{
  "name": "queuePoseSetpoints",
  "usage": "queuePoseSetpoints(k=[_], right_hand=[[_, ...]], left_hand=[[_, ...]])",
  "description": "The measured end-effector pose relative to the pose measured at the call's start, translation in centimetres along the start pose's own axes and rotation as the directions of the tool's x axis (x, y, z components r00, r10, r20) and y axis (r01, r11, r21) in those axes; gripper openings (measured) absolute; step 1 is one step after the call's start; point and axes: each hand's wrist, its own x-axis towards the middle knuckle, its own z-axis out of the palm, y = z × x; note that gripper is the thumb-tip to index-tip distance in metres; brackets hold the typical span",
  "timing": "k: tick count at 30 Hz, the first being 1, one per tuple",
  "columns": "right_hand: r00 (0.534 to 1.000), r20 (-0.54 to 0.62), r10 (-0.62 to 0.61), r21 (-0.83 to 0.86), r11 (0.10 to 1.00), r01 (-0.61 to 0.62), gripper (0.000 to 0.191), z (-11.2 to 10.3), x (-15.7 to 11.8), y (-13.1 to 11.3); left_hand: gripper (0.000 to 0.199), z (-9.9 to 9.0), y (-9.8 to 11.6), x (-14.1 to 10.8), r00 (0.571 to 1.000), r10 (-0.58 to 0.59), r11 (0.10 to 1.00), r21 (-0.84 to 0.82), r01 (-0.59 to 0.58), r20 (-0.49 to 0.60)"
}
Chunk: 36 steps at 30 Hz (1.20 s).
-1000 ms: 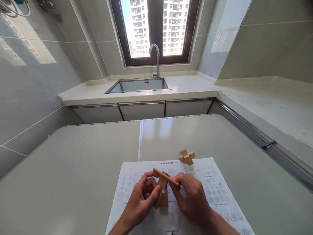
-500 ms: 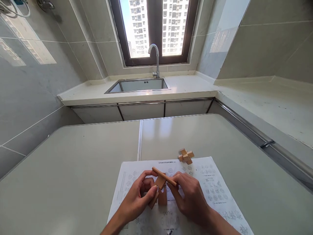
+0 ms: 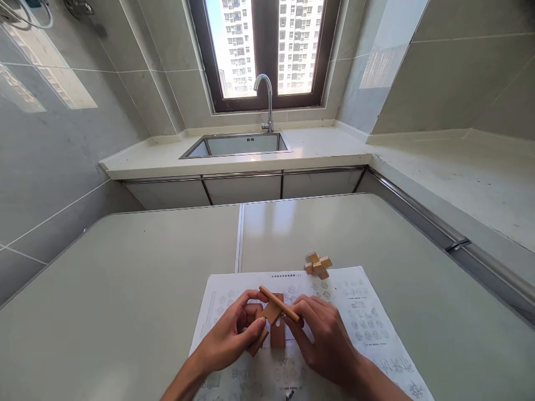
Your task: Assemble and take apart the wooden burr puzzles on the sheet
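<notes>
Both my hands work on a wooden interlocking puzzle point(image 3: 272, 323) over a printed instruction sheet point(image 3: 368, 328) on the table. My left hand point(image 3: 232, 337) pinches the lower notched pieces from the left. A thin wooden bar point(image 3: 278, 304) lies slanted across the top of those pieces, and my right hand point(image 3: 326, 340) grips its right end. A short wooden block stands upright on the paper under the bar. A second, assembled wooden cross puzzle point(image 3: 318, 264) rests at the sheet's far edge, apart from both hands.
The pale table point(image 3: 125, 289) has a seam down its middle. Beyond it runs a counter with a steel sink point(image 3: 236, 146) and tap point(image 3: 266, 100) under a window. Another counter point(image 3: 468, 178) runs along the right side.
My hands and the puzzle have shifted slightly down and toward me. The thin bar has tilted a little more steeply across the pieces.
</notes>
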Motion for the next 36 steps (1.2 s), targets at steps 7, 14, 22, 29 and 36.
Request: queuePoseSetpoints(k=[7, 14, 22, 29, 36], right_hand=[[0.999, 0.021, -0.038, 0.012, 0.999, 0.038, 0.019, -0.1, 0.1, -0.2], [1.0, -0.003, 0.023, 0.015, 1.0, -0.023, 0.017, -0.2, 0.1, 0.3], [0.996, -0.044, 0.084, -0.05, 0.995, -0.086, 0.021, 0.0, -0.1, -0.1], [0.977, -0.019, 0.212, 0.066, 0.975, -0.211, 0.022, -0.7, -0.1, 1.6], [0.902, -0.011, 0.431, 0.192, 0.887, -0.421, 0.032, -1.4, 0.6, 1.4]], left_hand=[[0.043, -0.3, -0.1, -0.2, 1.0, 0.0, 1.0, -0.008, 0.0, 0.006], [0.042, 1.2, -0.6, -0.1, 0.996, -0.007, 0.999, 0.044, 0.011, -0.091], [0.046, 2.5, -1.3, 0.2, 0.989, 0.003, 1.0, -0.022, -0.006, -0.145], [0.063, 1.7, -0.6, -0.6, 0.997, -0.006, 0.999, 0.04, 0.009, -0.082], [0.055, 1.9, -0.1, 0.0, 0.927, 0.018, 0.988, 0.15, 0.041, -0.374]])
